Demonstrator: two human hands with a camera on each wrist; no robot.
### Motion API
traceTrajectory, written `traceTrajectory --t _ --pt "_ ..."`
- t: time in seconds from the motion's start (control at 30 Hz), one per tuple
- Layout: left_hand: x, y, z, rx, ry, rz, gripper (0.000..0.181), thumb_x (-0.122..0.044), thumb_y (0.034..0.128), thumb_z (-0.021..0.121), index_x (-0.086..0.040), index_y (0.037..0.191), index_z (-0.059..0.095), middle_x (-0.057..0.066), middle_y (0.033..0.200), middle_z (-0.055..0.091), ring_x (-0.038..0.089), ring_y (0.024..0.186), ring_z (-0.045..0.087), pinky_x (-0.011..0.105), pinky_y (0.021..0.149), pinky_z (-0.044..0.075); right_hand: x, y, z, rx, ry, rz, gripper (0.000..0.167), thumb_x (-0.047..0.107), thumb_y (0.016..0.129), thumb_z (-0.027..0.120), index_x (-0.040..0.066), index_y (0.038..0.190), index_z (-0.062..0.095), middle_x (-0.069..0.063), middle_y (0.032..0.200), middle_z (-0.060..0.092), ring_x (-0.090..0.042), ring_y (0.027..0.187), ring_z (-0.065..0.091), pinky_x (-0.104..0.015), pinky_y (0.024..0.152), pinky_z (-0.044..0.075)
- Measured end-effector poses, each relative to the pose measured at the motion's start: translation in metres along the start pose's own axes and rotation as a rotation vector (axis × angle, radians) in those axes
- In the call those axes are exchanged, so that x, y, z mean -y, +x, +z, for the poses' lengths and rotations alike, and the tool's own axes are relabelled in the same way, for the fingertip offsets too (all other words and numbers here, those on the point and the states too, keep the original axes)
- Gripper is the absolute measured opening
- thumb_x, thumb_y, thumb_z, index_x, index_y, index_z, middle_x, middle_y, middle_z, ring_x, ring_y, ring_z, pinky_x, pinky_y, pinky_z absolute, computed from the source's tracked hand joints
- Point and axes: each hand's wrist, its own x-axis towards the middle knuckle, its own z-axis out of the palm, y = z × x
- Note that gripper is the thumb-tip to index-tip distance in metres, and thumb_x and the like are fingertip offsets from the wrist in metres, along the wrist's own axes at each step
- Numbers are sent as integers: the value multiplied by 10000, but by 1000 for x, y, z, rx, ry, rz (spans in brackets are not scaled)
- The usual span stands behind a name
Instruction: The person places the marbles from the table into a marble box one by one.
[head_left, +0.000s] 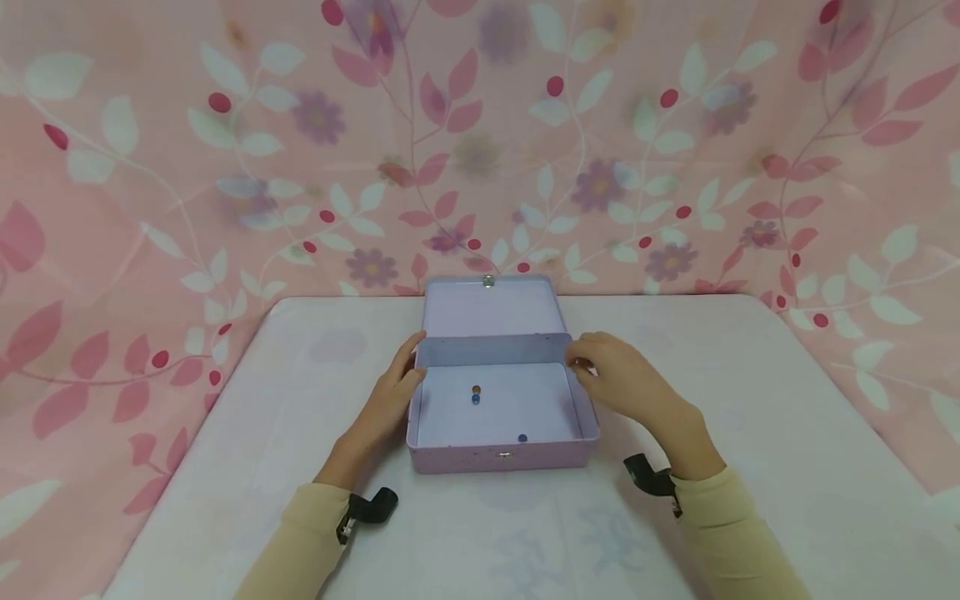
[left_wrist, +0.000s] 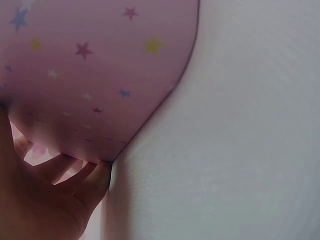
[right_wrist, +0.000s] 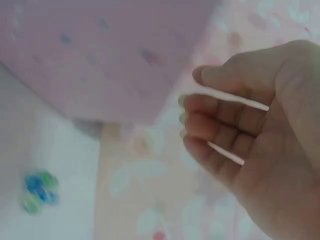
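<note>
A lilac tin box [head_left: 457, 461] stands with its lid [head_left: 491, 308] raised at the back; in the left wrist view its outer wall [left_wrist: 100, 65] is pink with stars. Inside are an amber marble [head_left: 476, 389], a blue marble [head_left: 476, 399] just in front of it, and a dark blue marble [head_left: 522, 438] near the front wall. My left hand [head_left: 386, 400] grips the box's left side, thumb at the rim, other fingers against the outside. My right hand [head_left: 626, 379] hovers by the right rim, loosely curled, thumb apart from the fingers, nothing visible in it.
A white patterned cloth [head_left: 300, 542] covers the table, and a pink floral curtain [head_left: 480, 150] hangs behind. The right wrist view shows a blurred cluster of blue and green marbles [right_wrist: 40, 190] on the white surface. A metal clasp [head_left: 505, 455] sits on the box's front.
</note>
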Motion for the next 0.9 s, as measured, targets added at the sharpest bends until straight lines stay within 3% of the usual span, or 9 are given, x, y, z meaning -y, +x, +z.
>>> traceTrajectory --t 0.1,0.2,0.3,0.4,0.47,0.67,0.9 --pt "0 1 1 8 -2 1 568 -296 1034 381 -507 1528 194 94 1621 309 333 1492 311 632 1169 267 -14 -6 -13 44 -27 94 101 60 891 629 79 962 698 -1 815 605 -171 781 534 -349 721 472" --pt "1 2 -2 9 -1 2 568 -299 1035 377 -499 1533 191 78 1628 297 327 1496 305 632 1172 260 -28 -13 -22 198 -7 210 185 117 899 598 49 1050 681 -48 862 628 -187 781 551 -373 721 480" --pt "1 3 -4 5 6 5 570 -299 1034 376 -481 1542 193 78 1627 300 328 1494 310 631 1172 261 -41 -20 -26 359 37 315 299 168 886 604 30 1146 653 -130 1021 667 -233 870 591 -436 779 509" --pt "1 3 -5 1 8 5 571 -292 1034 374 -476 1544 194 95 1621 309 333 1489 317 631 1171 265 -53 -24 -25 450 44 391 334 182 853 621 39 1154 648 -171 1139 651 -281 960 587 -485 818 506" --pt "1 3 -6 3 6 5 573 -291 1034 375 -481 1542 191 98 1619 312 332 1488 317 629 1170 268 -61 -25 -23 474 39 426 300 172 838 624 49 1110 655 -160 1120 647 -279 949 582 -462 787 504" --pt "1 1 -7 4 -4 6 573 -299 1035 376 -487 1542 184 82 1625 302 315 1494 308 619 1176 265 -84 -29 -20 495 68 505 120 105 798 607 36 893 634 -56 746 584 -179 666 515 -300 597 414" --pt "2 0 -2 18 -37 9 572 -292 1039 381 -469 1548 190 77 1625 302 304 1494 309 612 1178 265 -103 -42 -18 506 132 561 91 125 815 625 40 819 592 -24 672 505 -175 642 485 -300 589 377"
